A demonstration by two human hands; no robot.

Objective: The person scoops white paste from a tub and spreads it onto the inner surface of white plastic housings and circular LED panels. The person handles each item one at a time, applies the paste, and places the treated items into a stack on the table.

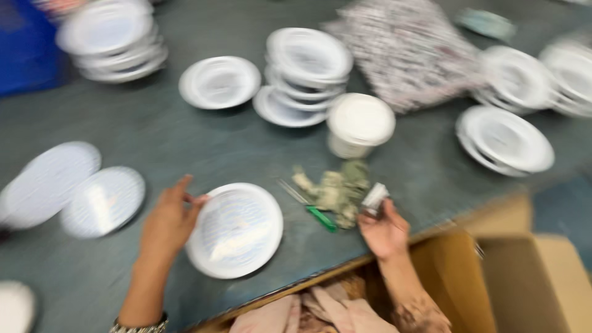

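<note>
Nearest you, a cardboard box (493, 277) sits below the table edge (431, 172); your left hand (168, 219) touches the rim of a white round disc (235, 229), fingers spread apart; your right hand (383, 229) pinches a small white piece (374, 197); beside it lie greenish scraps (333, 188) and a green tool (322, 218); farther off, a white tub (359, 124); beyond, stacked white discs (307, 61); frame blurred.

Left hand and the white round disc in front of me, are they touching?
Touching. The head view shows the left hand with its fingers on the white round disc's left edge.
</note>
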